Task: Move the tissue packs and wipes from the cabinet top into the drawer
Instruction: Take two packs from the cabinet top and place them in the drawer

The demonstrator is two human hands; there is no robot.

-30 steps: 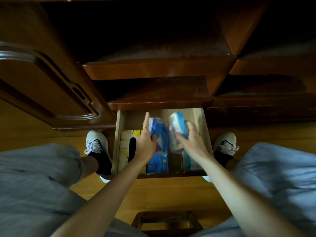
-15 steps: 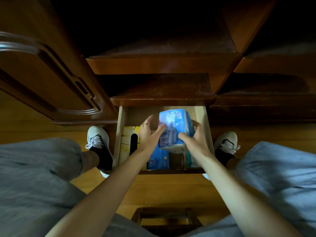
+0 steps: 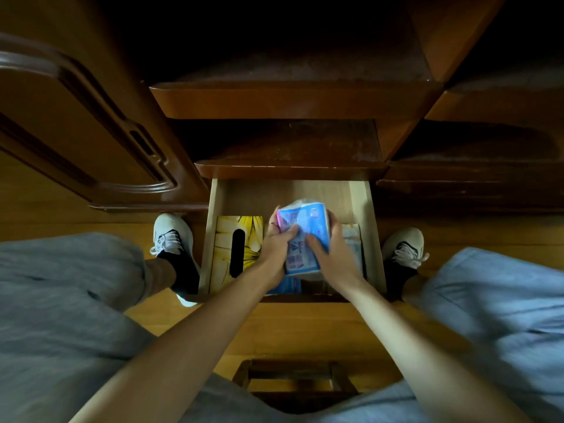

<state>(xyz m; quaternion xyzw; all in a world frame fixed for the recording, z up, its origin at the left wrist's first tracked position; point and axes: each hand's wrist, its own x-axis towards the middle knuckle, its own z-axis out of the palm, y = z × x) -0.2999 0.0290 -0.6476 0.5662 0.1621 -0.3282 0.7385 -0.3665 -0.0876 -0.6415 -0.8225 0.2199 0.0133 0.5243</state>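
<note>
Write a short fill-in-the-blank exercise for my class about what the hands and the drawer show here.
1. Both hands hold a ____ tissue pack over the open drawer.
2. The yellow box lies in the drawer's ____ part.
3. The left hand wears a ____ on one finger.

Missing words: blue; left; ring

blue tissue pack print too blurred to read, no other legible text

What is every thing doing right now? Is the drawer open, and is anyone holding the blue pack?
Drawer: open, pulled out.
Blue tissue pack: held above the drawer by both hands.
Left hand: grips the pack.
Right hand: grips the pack.
Yellow tissue box: lying in the drawer's left side.
Cabinet door: open.
</note>
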